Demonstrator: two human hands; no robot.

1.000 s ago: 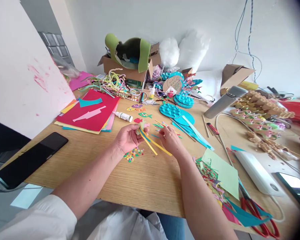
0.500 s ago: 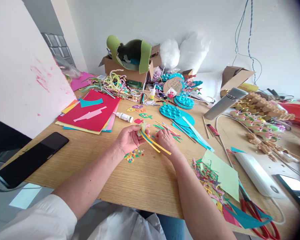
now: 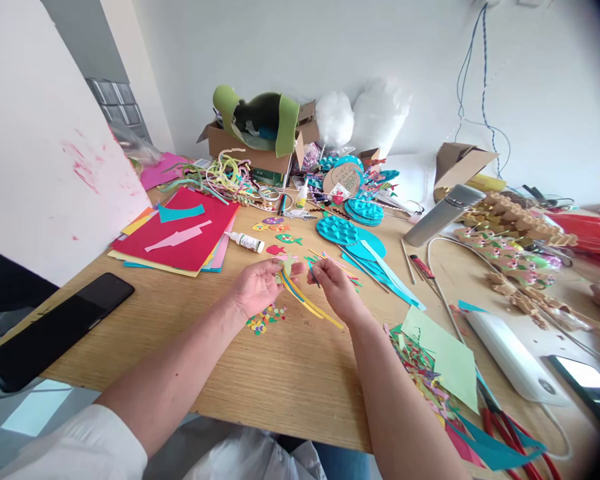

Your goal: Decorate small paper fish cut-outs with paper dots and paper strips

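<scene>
My left hand (image 3: 255,288) pinches a pale green paper cutout (image 3: 287,262), fish-like in outline. Long yellow and blue paper strips (image 3: 306,304) trail from it toward the right, over the table. Just to the right, my right hand (image 3: 339,288) is closed on a thin dark blue paper strip (image 3: 313,275) held at the fingertips. Behind that hand lies a loose pile of narrow coloured strips (image 3: 354,275). Round paper dots (image 3: 263,321) are scattered under my left hand. Decorated paper fish (image 3: 289,239) and a white glue bottle (image 3: 247,241) lie beyond it.
Red paper sheets (image 3: 180,230) and a black phone (image 3: 60,333) are at the left. Blue bumpy discs (image 3: 337,231) and a grey flask (image 3: 443,215) stand behind at the right. Paper scraps (image 3: 420,377), red-handled scissors (image 3: 513,433) and a white power bank (image 3: 515,357) sit near my right arm.
My right hand has come up from the strip pile, and a dark blue strip now shows in its fingers. My left hand keeps its hold on the green cutout.
</scene>
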